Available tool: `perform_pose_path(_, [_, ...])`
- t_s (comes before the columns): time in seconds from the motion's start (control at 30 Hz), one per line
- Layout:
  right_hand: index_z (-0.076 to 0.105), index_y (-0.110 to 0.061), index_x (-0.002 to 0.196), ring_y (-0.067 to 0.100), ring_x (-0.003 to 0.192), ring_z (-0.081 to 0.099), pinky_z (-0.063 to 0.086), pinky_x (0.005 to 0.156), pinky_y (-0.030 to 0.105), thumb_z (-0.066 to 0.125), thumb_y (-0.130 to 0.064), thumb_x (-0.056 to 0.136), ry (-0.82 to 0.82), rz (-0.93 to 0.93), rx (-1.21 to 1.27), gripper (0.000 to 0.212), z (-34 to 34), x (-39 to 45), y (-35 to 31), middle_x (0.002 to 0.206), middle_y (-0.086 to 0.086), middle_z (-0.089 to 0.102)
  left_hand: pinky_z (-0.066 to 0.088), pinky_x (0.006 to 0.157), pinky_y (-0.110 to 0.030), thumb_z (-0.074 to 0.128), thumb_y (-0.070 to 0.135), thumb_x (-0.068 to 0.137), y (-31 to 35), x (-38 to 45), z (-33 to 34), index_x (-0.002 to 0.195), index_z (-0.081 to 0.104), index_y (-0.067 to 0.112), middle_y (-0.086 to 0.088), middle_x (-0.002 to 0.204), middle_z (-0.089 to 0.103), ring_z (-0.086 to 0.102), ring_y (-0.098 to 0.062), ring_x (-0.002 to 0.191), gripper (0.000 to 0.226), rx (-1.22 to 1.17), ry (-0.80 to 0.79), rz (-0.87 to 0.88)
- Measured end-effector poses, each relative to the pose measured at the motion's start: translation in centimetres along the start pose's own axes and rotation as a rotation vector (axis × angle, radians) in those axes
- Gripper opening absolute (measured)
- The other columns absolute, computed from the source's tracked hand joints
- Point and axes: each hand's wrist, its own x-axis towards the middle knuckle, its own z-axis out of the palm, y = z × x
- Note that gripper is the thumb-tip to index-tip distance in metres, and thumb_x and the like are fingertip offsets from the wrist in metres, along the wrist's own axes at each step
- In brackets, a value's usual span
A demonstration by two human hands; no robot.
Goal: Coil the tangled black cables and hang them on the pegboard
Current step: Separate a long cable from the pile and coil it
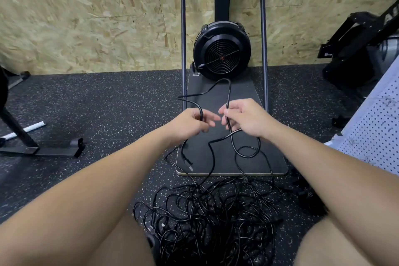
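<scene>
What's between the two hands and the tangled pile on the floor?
In the head view, loops of black cable hang from the left hand and right hand across the dark platform to the cable pile.

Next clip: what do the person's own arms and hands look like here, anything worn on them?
Both forearms are bare up to the frame's lower edge, with no sleeve in view. The left hand and right hand are ungloved. No ring, watch, wristband or marking is visible on either; the fingertips are slightly blurred, so fine details cannot be made out.

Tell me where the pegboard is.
In the head view, the white pegboard leans at the far right edge, beside the person's right forearm.
</scene>
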Motion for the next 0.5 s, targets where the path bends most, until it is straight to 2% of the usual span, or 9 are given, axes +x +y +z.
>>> perform_pose_path(0.03, [0.076, -0.007, 0.115, 0.020, 0.078, 0.076, 0.062, 0.080, 0.041, 0.058, -0.017, 0.112, 0.034, -0.001, 0.026, 0.021, -0.5, 0.0, -0.1, 0.091, 0.008, 0.081, 0.042, 0.068, -0.027, 0.069, -0.005, 0.084, -0.1, -0.1, -0.1, 0.119, 0.083, 0.024, 0.004, 0.105, 0.078, 0.060, -0.007, 0.077, 0.047, 0.048, -0.050, -0.009])
perform_pose_path(0.1, [0.076, -0.006, 0.115, 0.020, 0.078, 0.075, 0.061, 0.079, 0.038, 0.059, -0.020, 0.112, 0.086, -0.006, 0.095, 0.022, -1.3, 0.1, -0.4, 0.092, 0.009, 0.081, 0.046, 0.068, -0.018, 0.079, 0.001, 0.091, -0.5, -0.3, 0.3, 0.123, 0.082, 0.023, 0.017, 0.093, 0.076, 0.060, 0.003, 0.071, 0.039, 0.155, -0.152, -0.027])
perform_pose_path(0.2, [0.075, -0.002, 0.114, 0.021, 0.079, 0.074, 0.062, 0.079, 0.037, 0.061, -0.021, 0.113, 0.093, -0.016, 0.187, 0.024, -2.0, 0.0, -0.3, 0.093, 0.011, 0.081, 0.040, 0.059, -0.005, 0.079, 0.009, 0.100, -0.5, -0.6, 1.3, 0.119, 0.081, 0.005, 0.024, 0.069, 0.068, 0.053, 0.011, 0.056, 0.020, 0.191, -0.166, 0.002])
perform_pose_path(0.27, [0.075, -0.002, 0.115, 0.023, 0.087, 0.080, 0.065, 0.087, 0.039, 0.061, -0.022, 0.113, 0.088, 0.012, 0.237, 0.025, -2.2, 0.1, 0.0, 0.099, 0.011, 0.084, 0.039, 0.056, -0.006, 0.075, 0.010, 0.103, -0.2, -0.7, 1.6, 0.113, 0.081, -0.003, 0.022, 0.064, 0.068, 0.052, 0.011, 0.052, 0.018, 0.181, -0.126, 0.029])
perform_pose_path(0.33, [0.073, 0.001, 0.117, 0.026, 0.097, 0.083, 0.065, 0.096, 0.042, 0.058, -0.029, 0.114, 0.113, 0.105, 0.317, 0.033, -2.4, 0.5, 0.5, 0.102, 0.012, 0.084, 0.042, 0.056, -0.009, 0.074, 0.013, 0.104, 0.1, -0.6, 1.4, 0.110, 0.082, -0.003, 0.019, 0.066, 0.071, 0.052, 0.008, 0.054, 0.018, 0.165, -0.080, 0.040])
perform_pose_path(0.4, [0.071, 0.001, 0.119, 0.028, 0.100, 0.083, 0.064, 0.101, 0.046, 0.057, -0.044, 0.112, 0.176, 0.238, 0.341, 0.048, -3.0, 1.0, 1.3, 0.101, 0.012, 0.085, 0.048, 0.067, -0.018, 0.077, 0.019, 0.104, 0.1, -0.4, 1.1, 0.105, 0.085, 0.007, 0.012, 0.080, 0.080, 0.056, 0.000, 0.065, 0.015, 0.168, -0.024, 0.062])
perform_pose_path(0.5, [0.075, -0.004, 0.117, 0.029, 0.104, 0.080, 0.059, 0.103, 0.047, 0.055, -0.065, 0.102, 0.220, 0.302, 0.130, 0.066, -3.5, 1.0, 2.8, 0.108, 0.010, 0.083, 0.053, 0.081, -0.033, 0.080, 0.030, 0.100, 0.2, -0.2, 0.7, 0.099, 0.085, 0.016, 0.002, 0.092, 0.084, 0.061, -0.011, 0.076, 0.015, 0.137, 0.072, 0.058])
